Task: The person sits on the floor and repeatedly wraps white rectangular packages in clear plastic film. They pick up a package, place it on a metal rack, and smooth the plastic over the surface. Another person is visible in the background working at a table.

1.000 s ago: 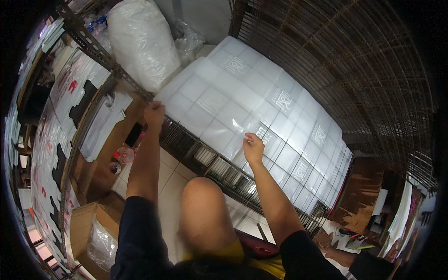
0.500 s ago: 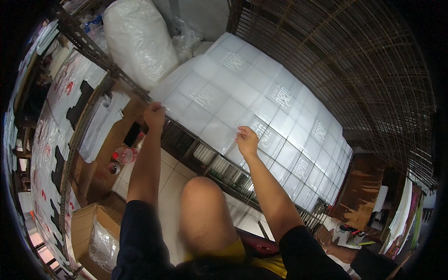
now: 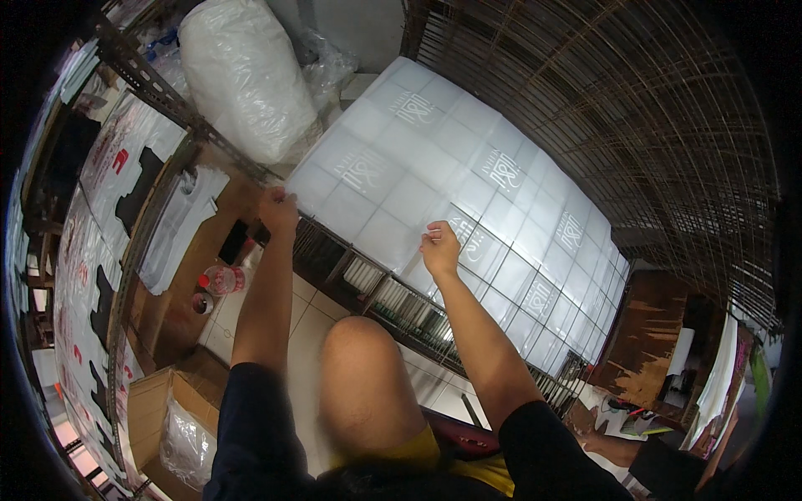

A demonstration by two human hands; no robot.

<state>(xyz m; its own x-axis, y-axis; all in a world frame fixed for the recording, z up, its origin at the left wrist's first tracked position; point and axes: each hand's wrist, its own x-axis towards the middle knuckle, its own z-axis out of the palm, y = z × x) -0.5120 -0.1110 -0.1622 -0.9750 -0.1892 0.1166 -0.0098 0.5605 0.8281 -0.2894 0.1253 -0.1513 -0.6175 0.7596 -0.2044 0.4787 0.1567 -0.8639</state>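
Well, on the far left, beyond the left hand [image 3: 278,207], stand stacks of printed plastic packs [image 3: 93,196], with an open cardboard box [image 3: 149,401] nearer the body, below that hand. Between the packs and the left forearm lie a clear bottle with a red cap [image 3: 219,280] and a dark flat object [image 3: 235,242]. Just above the left hand leans a bulky white plastic bundle [image 3: 246,83].

The left hand's fingers are bunched at the near-left corner of the translucent plastic sheets [image 3: 401,179]; I cannot tell whether film is caught between them. The sheets spread from there, under and past the right hand [image 3: 440,248], over a wire rack [image 3: 388,302]. The right hand is curled, its thumb and fingertips apparently pinching the edge of a frosted top layer. Film this thin probably creases easily, so a light pinch with both hands, pulling evenly apart and low over the pile, should keep it smooth. The left corner is best steadied while the right fingers part just one layer; too hard a tug could drag those beneath askew.

Beyond the right hand rise dark wire racks [image 3: 601,117], and farther right a worn wooden board [image 3: 652,334].
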